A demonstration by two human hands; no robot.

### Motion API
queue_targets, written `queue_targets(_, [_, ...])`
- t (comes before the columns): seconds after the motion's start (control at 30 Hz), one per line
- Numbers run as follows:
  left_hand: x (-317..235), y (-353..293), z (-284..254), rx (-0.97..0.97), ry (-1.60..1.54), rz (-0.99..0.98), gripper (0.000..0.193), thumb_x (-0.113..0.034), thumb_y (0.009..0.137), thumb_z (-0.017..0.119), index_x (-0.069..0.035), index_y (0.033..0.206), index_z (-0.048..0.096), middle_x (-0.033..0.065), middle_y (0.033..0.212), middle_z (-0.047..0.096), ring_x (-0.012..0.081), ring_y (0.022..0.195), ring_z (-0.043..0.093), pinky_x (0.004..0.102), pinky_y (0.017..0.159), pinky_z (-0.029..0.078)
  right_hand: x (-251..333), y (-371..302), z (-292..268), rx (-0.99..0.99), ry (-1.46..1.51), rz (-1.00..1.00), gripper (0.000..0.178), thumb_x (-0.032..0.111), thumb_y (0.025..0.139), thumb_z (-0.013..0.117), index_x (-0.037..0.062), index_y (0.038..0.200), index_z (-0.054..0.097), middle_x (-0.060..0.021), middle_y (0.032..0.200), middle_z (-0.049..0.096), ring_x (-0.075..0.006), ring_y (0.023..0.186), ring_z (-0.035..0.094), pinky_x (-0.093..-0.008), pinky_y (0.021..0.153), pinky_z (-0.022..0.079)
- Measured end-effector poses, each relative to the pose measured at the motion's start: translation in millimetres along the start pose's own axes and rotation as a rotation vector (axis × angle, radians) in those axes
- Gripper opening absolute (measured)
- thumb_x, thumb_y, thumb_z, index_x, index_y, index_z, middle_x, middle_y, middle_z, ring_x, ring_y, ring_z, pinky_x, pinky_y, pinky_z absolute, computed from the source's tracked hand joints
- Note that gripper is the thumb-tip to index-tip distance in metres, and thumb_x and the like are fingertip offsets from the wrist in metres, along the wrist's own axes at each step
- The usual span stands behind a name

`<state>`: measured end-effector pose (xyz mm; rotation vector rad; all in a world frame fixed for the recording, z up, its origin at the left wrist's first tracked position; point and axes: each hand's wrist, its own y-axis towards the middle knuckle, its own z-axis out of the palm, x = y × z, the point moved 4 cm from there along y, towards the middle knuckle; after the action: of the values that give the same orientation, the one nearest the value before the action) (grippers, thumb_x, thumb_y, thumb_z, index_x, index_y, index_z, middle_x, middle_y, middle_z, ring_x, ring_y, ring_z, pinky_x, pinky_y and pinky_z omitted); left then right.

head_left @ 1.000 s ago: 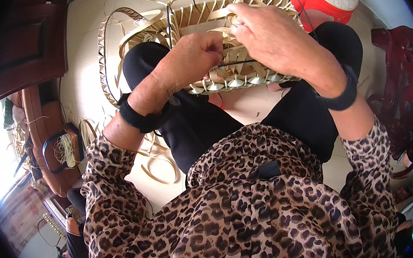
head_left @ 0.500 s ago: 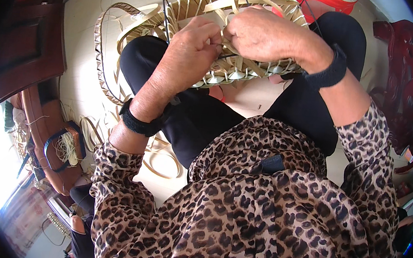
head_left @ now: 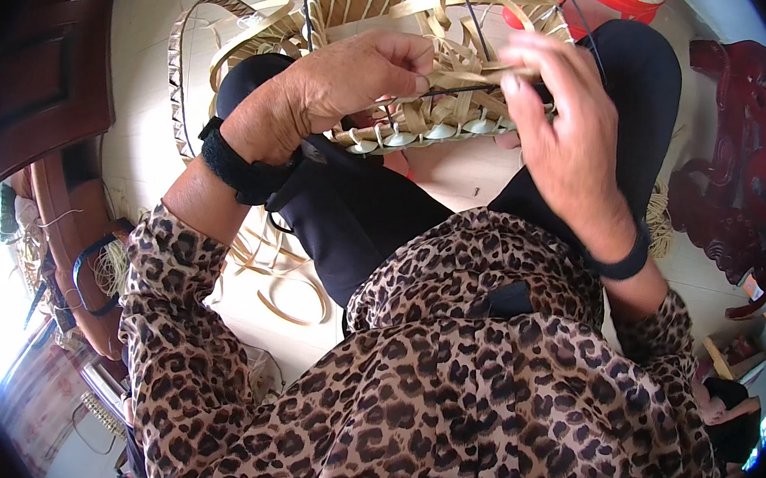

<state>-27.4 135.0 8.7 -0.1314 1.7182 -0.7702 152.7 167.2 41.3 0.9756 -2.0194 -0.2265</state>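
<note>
A long basket frame (head_left: 349, 4) of pale woven strips, lashed with light cord, rests across my knees. Thin black rods cross its opening, and white shell-like pieces (head_left: 438, 133) line its near edge. On the left of the opening, my left hand (head_left: 356, 73) is closed, thumb and fingertips pinched at the near side on a thin strip, mostly hidden by the fingers. My right hand (head_left: 571, 119) is further right, its fingers slightly blurred. A flat pale strip (head_left: 487, 73) runs from the weave to between its thumb and fingers.
Loose pale strips (head_left: 291, 299) lie curled on the floor at the left. A braided hoop (head_left: 175, 84) stands beyond my left knee. A red container (head_left: 604, 8) is behind the basket, and dark carved wood furniture (head_left: 739, 179) stands at the right.
My hands have parted: the right moved right and nearer me, turning its palm inward. My left hand has turned more sideways over the basket's near edge, where more shell-like pieces show.
</note>
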Motion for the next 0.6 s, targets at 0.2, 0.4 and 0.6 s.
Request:
queue_targets(0.2, [6, 9, -2, 0.067, -0.083, 0.024, 0.006, -0.007, 0.082, 0.049, -0.004, 0.076, 0.049, -0.0031, 0.081, 0.053, 0.0058, 0.079, 0.047, 0.0201, 0.073, 0.037, 19, -27, 2, 0.062, -0.204, 0.063, 0.038, 0.015, 0.065, 0.072, 0.0039, 0.096, 0.054, -0.0105, 0.109, 0.047, -0.0256, 0.103, 0.045, -0.0390, 0.088, 0.034])
queue_targets(0.4, [9, 10, -3, 0.128, -0.160, 0.028, 0.005, -0.007, 0.081, 0.049, -0.006, 0.077, 0.049, -0.0054, 0.077, 0.048, 0.0028, 0.072, 0.043, 0.0184, 0.066, 0.035, 18, -31, -7, 0.003, -0.239, 0.109, 0.048, 0.012, 0.059, 0.075, 0.0049, 0.101, 0.054, -0.0096, 0.117, 0.043, -0.0258, 0.108, 0.041, -0.0382, 0.091, 0.029])
queue_targets(0.6, [-1, 2, -4, -0.068, -0.040, 0.016, 0.007, -0.006, 0.080, 0.053, -0.004, 0.075, 0.052, -0.0072, 0.070, 0.045, 0.0035, 0.065, 0.040, 0.0183, 0.060, 0.034, 15, -11, -1, 0.000, -0.143, -0.025, 0.043, 0.011, 0.060, 0.074, 0.0051, 0.097, 0.054, -0.0094, 0.107, 0.048, -0.0249, 0.098, 0.047, -0.0367, 0.085, 0.036])
